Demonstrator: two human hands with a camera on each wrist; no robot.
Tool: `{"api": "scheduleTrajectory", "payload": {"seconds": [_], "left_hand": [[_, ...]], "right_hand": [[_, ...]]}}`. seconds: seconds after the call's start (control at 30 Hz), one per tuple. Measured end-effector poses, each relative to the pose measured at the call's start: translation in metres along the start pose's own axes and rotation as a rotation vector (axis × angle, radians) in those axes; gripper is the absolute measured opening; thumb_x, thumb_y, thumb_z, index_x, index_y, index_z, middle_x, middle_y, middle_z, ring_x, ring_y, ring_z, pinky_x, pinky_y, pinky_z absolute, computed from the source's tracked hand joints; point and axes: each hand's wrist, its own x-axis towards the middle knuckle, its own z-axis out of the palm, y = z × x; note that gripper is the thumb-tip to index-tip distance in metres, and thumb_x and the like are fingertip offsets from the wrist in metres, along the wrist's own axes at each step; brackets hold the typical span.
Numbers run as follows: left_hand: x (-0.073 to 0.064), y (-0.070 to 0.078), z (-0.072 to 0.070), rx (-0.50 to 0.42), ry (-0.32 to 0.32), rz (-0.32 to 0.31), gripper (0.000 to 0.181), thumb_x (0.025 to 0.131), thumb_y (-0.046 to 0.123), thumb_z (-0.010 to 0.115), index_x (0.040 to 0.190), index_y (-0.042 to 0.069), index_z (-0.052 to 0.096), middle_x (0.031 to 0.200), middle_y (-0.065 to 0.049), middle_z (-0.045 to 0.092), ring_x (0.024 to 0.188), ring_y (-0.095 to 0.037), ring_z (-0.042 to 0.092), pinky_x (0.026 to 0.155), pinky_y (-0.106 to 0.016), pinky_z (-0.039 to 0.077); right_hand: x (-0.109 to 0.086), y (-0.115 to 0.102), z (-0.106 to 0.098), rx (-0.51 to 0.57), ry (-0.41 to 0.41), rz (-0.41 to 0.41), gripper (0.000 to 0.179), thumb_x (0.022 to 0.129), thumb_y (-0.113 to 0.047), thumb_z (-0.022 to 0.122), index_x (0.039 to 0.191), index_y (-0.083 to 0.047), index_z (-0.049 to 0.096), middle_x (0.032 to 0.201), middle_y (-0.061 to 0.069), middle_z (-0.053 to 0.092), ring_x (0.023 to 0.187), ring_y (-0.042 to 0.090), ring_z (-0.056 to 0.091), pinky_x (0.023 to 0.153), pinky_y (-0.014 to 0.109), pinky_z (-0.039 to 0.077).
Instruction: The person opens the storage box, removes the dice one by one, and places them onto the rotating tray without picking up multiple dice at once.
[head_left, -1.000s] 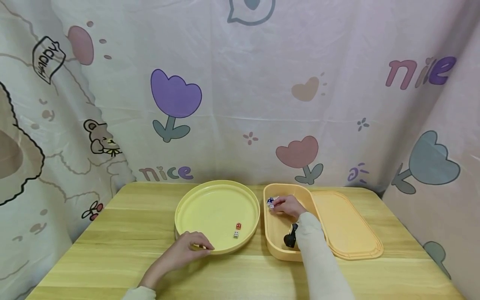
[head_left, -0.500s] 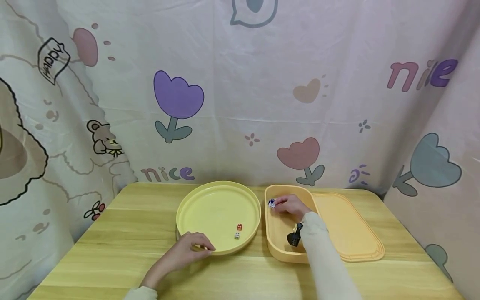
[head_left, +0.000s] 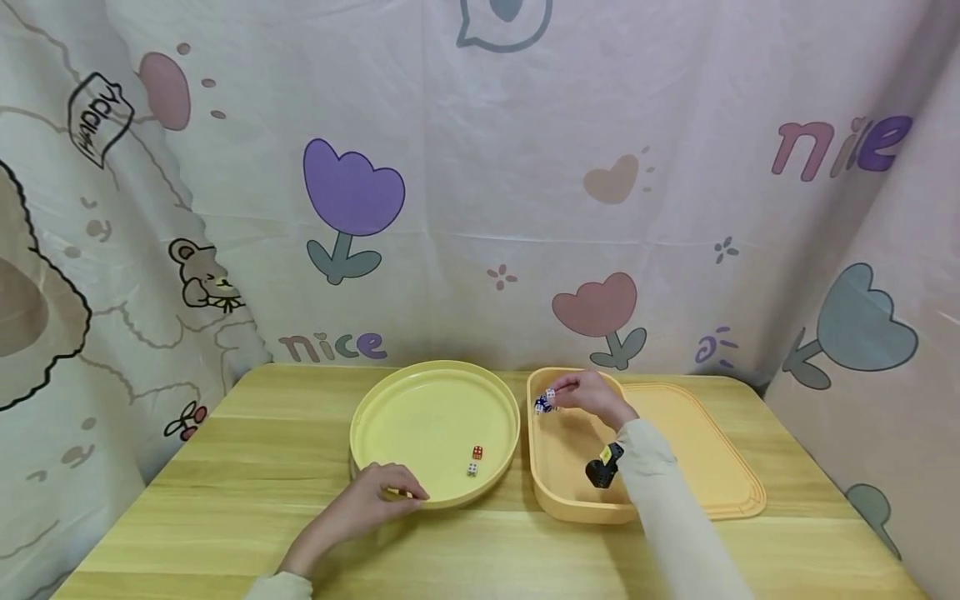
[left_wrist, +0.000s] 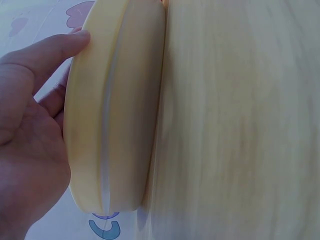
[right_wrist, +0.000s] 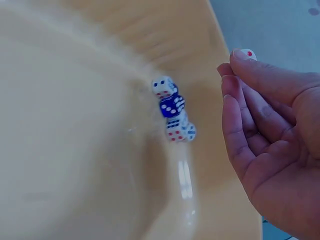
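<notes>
My right hand (head_left: pixel 594 395) pinches a white die (right_wrist: pixel 249 54) between thumb and fingertips, raised over the far left part of the orange rectangular box (head_left: pixel 551 467). Beneath it, several white and blue dice (right_wrist: pixel 172 109) lie bunched against the box wall. At the near left edge of the yellow round tray (head_left: pixel 420 425), my left hand (head_left: pixel 386 487) grips the rim, thumb against the outer wall and fingers over the top. Inside that tray, a red die (head_left: pixel 477 452) sits just behind a white die with dark pips (head_left: pixel 472 470).
A flat orange lid (head_left: pixel 701 467) lies right of the box, partly behind my right forearm. A black device (head_left: pixel 603 467) hangs at my right wrist, over the box. The wooden table (head_left: pixel 225 467) backs onto a printed curtain (head_left: pixel 465 183).
My right hand has risen from the bunch of dice and drawn slightly right, with a white die now between its fingertips. The left hand stays on the tray rim.
</notes>
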Motion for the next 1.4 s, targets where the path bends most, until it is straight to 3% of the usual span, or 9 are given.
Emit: {"api": "scheduleTrajectory", "payload": {"seconds": [0.23,0.47,0.77,1.0,1.13,1.4], "left_hand": [[0.000,0.000,0.000,-0.029,-0.004,0.010,0.006,0.083,0.023,0.065,0.088,0.023,0.069,0.086,0.017,0.062,0.081,-0.004,0.054,0.080,-0.033,0.030],[0.001,0.000,-0.001,-0.047,-0.012,0.034,0.006,0.083,0.021,0.065,0.088,0.020,0.070,0.085,0.015,0.062,0.079,-0.004,0.055,0.080,-0.034,0.031],[0.001,0.000,-0.002,-0.031,-0.011,0.015,0.008,0.083,0.022,0.065,0.088,0.019,0.070,0.086,0.017,0.062,0.081,-0.004,0.054,0.079,-0.033,0.032],[0.002,-0.001,0.000,-0.063,-0.008,0.078,0.007,0.083,0.017,0.066,0.089,0.017,0.070,0.086,0.013,0.063,0.079,-0.005,0.056,0.075,-0.029,0.038],[0.003,-0.001,0.000,-0.079,-0.011,0.086,0.007,0.083,0.015,0.066,0.088,0.017,0.070,0.085,0.012,0.064,0.079,-0.006,0.057,0.074,-0.029,0.040],[0.002,0.001,-0.001,-0.040,-0.004,0.036,0.007,0.082,0.018,0.066,0.088,0.020,0.069,0.086,0.015,0.063,0.080,-0.005,0.055,0.077,-0.030,0.034]], "right_hand": [[-0.010,-0.016,0.000,0.050,-0.010,-0.043,0.022,0.076,-0.007,0.071,0.094,0.002,0.064,0.081,0.005,0.064,0.077,0.018,0.060,0.081,0.043,0.043],[-0.023,-0.039,0.008,0.006,0.012,-0.078,0.022,0.075,-0.009,0.072,0.093,0.001,0.064,0.083,0.005,0.063,0.078,0.016,0.058,0.075,0.034,0.045],[-0.034,-0.060,0.035,0.092,0.082,-0.145,0.020,0.076,-0.005,0.071,0.093,0.004,0.063,0.083,0.007,0.064,0.074,0.014,0.058,0.066,0.028,0.047],[-0.055,-0.074,0.060,0.097,0.103,-0.203,0.015,0.076,-0.003,0.070,0.089,0.003,0.063,0.079,0.006,0.061,0.074,0.017,0.055,0.066,0.027,0.045],[-0.063,-0.076,0.073,0.088,0.103,-0.208,0.012,0.077,-0.002,0.069,0.087,0.000,0.064,0.078,0.005,0.060,0.074,0.017,0.054,0.064,0.026,0.044],[-0.070,-0.068,0.094,0.094,0.093,-0.201,0.014,0.075,0.002,0.069,0.086,0.004,0.062,0.078,0.008,0.061,0.075,0.022,0.058,0.063,0.026,0.046]]}}
